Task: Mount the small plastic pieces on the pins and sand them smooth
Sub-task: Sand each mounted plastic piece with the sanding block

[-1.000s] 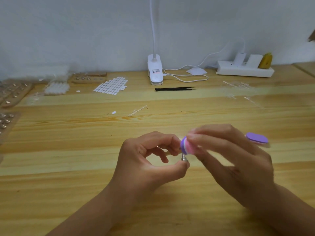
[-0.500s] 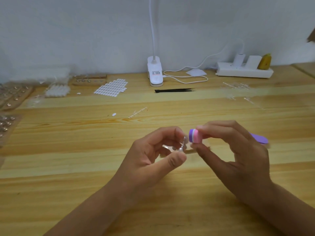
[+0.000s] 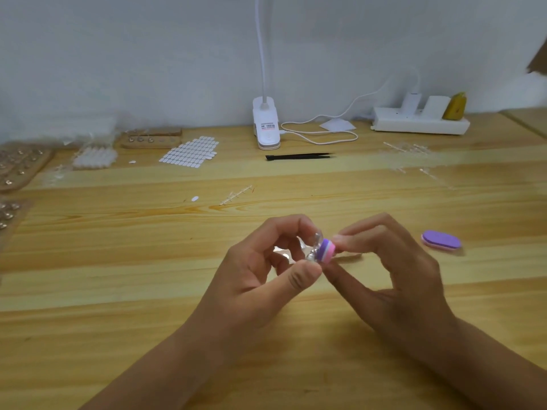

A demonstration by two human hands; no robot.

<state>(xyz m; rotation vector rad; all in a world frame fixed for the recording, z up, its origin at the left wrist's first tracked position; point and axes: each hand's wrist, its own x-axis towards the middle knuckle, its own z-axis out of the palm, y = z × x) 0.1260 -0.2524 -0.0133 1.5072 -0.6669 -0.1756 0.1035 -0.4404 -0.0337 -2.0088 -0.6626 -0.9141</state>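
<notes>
My left hand [image 3: 260, 270] pinches a small metal pin with a clear plastic piece [image 3: 315, 247] on it between thumb and forefinger, above the middle of the wooden table [image 3: 118, 291]. My right hand [image 3: 390, 270] pinches a small purple-and-pink sanding block [image 3: 326, 250] between thumb and fingertips. The block's purple face lies against the clear piece. A second purple sanding block [image 3: 441, 240] lies on the table to the right of my right hand.
At the back stand a white clip lamp [image 3: 265, 125], black tweezers [image 3: 299, 156], a white power strip [image 3: 420, 121] and a sheet of white adhesive tabs [image 3: 189, 150]. Wooden pin boards [image 3: 20, 167] line the left edge. Clear plastic sprues [image 3: 235, 195] lie mid-table and back right.
The sanding block has shifted between frames, away from the pin and back against the clear piece. Both hands stayed over the table's middle, and my right hand no longer hides the spare block.
</notes>
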